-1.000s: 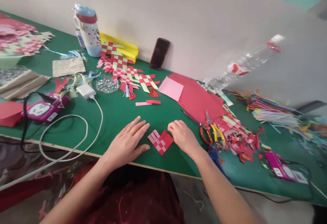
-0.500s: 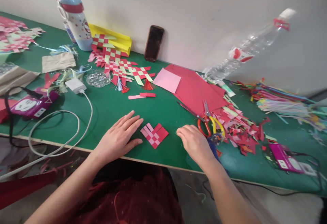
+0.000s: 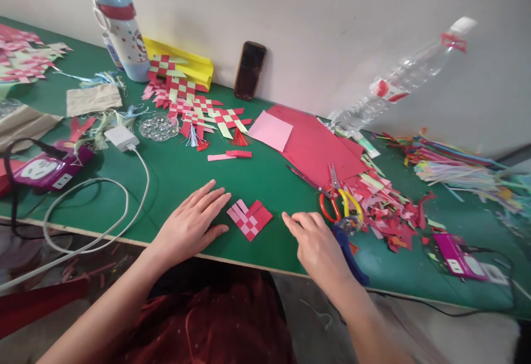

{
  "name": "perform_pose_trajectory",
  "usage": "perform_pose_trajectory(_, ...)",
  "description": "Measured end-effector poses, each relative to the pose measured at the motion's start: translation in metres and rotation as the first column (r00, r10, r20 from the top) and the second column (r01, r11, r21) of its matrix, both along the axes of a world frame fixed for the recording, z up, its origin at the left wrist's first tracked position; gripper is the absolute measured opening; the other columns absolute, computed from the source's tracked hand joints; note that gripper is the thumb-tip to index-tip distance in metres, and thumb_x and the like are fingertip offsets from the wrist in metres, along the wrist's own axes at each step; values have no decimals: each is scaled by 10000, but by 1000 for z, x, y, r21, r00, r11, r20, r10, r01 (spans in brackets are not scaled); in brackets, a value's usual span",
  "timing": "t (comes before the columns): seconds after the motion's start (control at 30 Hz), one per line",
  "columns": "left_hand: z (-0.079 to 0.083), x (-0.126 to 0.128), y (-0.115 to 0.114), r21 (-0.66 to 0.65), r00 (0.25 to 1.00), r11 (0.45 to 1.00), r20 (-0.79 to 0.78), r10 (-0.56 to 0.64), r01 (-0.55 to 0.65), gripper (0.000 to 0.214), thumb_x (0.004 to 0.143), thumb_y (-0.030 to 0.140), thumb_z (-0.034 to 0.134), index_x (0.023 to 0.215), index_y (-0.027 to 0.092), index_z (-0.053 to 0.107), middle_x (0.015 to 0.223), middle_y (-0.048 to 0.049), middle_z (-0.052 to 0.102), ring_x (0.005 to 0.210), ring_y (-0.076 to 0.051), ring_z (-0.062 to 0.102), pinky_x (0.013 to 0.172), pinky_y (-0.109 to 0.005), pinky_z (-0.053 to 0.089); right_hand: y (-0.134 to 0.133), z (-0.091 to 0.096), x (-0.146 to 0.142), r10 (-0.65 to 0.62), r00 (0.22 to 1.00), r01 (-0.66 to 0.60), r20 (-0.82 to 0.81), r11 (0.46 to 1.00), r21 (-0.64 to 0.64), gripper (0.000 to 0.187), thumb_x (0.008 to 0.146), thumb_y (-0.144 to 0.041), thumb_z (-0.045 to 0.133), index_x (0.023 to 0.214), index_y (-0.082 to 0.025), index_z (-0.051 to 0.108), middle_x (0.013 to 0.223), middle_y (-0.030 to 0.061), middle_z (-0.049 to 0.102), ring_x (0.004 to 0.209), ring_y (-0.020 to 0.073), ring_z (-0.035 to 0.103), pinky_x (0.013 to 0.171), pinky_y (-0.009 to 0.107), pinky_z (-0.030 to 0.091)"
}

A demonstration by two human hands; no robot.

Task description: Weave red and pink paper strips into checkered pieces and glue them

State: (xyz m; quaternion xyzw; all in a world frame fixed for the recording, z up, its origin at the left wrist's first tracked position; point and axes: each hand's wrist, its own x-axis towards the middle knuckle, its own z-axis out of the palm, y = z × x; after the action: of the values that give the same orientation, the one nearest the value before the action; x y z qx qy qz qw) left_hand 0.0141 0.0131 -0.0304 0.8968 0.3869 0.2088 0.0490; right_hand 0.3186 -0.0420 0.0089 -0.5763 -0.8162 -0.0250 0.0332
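A small woven paper heart [image 3: 250,220], pink strips on its left side and red on its right, lies flat on the green table between my hands. My left hand [image 3: 193,220] rests palm down just left of it, fingers stretched out, holding nothing. To the heart's right, my right hand [image 3: 317,239] hovers or rests with the index finger extended toward it and the other fingers curled; nothing shows in its grip. Red-handled scissors [image 3: 329,206] and yellow-handled scissors [image 3: 347,201] lie just beyond the right hand. A blue handle [image 3: 348,250] shows beside its wrist.
Red paper sheets [image 3: 319,143] with a pink square [image 3: 271,130] lie behind, near paper scraps [image 3: 390,209]. Finished woven pieces [image 3: 199,109] lie farther back by a drinking flask [image 3: 124,37]. A phone [image 3: 249,71] leans on the wall. A white cable [image 3: 139,198] loops at left.
My right hand has changed from a bunched, pinched shape to an extended index finger. The left hand and the woven heart stay about where they were.
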Motion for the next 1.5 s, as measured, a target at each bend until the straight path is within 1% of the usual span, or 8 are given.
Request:
perform_pose_trajectory(0.33,-1,-1,1,-16,999,1000,42,-1,2,542,985,443,483,1452,174,418,1450,-107,515,1456,-277,318,1149,-452,390,17,2,-10,16,997,-16,70,1000,-4,660,759,59,419,1302,-258,618,1169,86,661,993,263,505,806,407,458)
perform_pose_trajectory(0.57,-1,-4,-1,14,998,1000,56,-14,13,528,982,420,500,1439,163,432,1435,-105,530,1448,-282,333,1142,-458,407,-39,9,6,-31,969,17,244,998,61,618,722,49,482,1248,-235,638,1252,42,673,1080,306,496,799,453,423)
perform_pose_trajectory(0.73,2,-6,-4,30,994,999,102,-46,43,469,978,348,520,1419,197,466,1391,-99,572,1423,-294,379,1123,-475,431,-86,7,3,-92,982,77,164,993,91,602,707,34,480,1238,-200,643,1190,68,697,1029,304,538,795,460,473)
perform_pose_trajectory(0.87,7,-1,-15,56,981,995,172,-91,83,408,972,233,529,1376,185,495,1347,-107,604,1393,-278,429,1098,-462,459,-111,18,7,-18,998,13,-52,995,-102,304,887,-136,474,1027,-262,713,944,43,733,853,216,635,716,355,530)
perform_pose_trajectory(1.13,15,31,-51,73,939,957,186,-290,281,314,970,217,535,1277,164,579,1341,-99,614,1352,-251,480,1135,-452,416,-87,7,-3,-125,986,134,-107,988,75,372,1008,-309,371,1262,-170,605,948,89,694,841,202,668,736,325,538)
perform_pose_trajectory(1.33,10,28,-56,60,960,969,129,-247,241,328,970,240,539,1291,181,574,1348,-87,610,1375,-251,454,1154,-475,386,-84,10,-7,-105,982,119,-155,990,81,393,979,-373,483,619,-237,562,631,17,569,652,177,571,653,325,466)
perform_pose_trajectory(1.43,12,30,-56,58,958,967,133,-255,249,299,976,237,523,1261,183,593,1334,-91,617,1363,-253,469,1156,-482,380,-86,11,-15,-145,938,199,-315,969,146,196,974,-325,489,908,-235,650,828,49,650,739,186,640,671,320,521)
perform_pose_trajectory(1.5,15,40,-61,61,944,955,151,-295,289,291,982,223,503,1254,175,596,1318,-102,625,1335,-265,498,1134,-492,403,-85,11,-29,-140,890,224,-433,963,148,324,972,-288,476,1284,-242,550,1117,102,651,916,208,678,736,331,572)
